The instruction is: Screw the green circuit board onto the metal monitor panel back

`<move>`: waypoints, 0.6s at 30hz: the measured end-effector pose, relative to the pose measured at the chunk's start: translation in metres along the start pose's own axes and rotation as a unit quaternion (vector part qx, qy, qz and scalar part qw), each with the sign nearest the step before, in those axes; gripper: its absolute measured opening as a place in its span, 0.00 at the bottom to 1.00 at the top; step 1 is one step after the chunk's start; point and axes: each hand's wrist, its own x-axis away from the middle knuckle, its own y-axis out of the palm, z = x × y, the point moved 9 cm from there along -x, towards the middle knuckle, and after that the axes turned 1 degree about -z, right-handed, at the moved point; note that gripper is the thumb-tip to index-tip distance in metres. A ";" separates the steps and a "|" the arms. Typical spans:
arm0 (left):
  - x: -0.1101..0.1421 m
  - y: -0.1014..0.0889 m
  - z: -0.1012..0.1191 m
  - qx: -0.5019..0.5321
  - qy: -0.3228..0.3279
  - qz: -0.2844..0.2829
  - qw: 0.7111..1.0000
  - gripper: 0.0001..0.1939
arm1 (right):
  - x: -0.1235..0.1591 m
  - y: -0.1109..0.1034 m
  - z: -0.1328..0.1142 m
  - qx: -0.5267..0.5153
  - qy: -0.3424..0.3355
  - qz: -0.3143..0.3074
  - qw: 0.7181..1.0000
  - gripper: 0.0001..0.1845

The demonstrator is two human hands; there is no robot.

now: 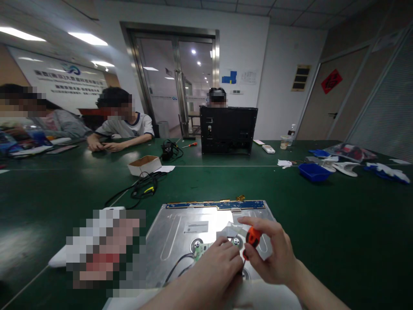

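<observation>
A silver metal display panel (154, 258) lies on the table in front of me, with a blue circuit strip (193, 206) along its far edge. My right hand (279, 252) grips a screwdriver (254, 236) by its orange and black handle, between thumb and fingers. Its shaft points down toward the panel; the tip is hidden. Beside it, my left hand (222, 258) rests with curled fingers over a small green circuit board (200, 249); whatever lies under those fingers is hidden. Black wires (177, 263) run from the board. A pale flat ribbon (229, 230) sits just beyond my hands.
Left of the panel is a partly blurred white object (58, 257). Further off are a black cable (137, 193), an open cardboard box (145, 165), a black monitor casing (228, 129), another screwdriver (192, 144) and a blue tray (313, 172). Several people sit around the table.
</observation>
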 end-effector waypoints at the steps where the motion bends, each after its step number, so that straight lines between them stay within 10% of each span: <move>1: 0.000 0.000 0.000 0.005 -0.002 -0.005 1.000 0.06 | 0.000 0.001 0.000 -0.003 0.000 -0.008 1.000 0.21; 18: 0.000 -0.001 -0.003 0.022 -0.022 0.007 0.999 0.04 | -0.010 0.009 -0.005 -0.040 -0.040 -0.080 0.995 0.21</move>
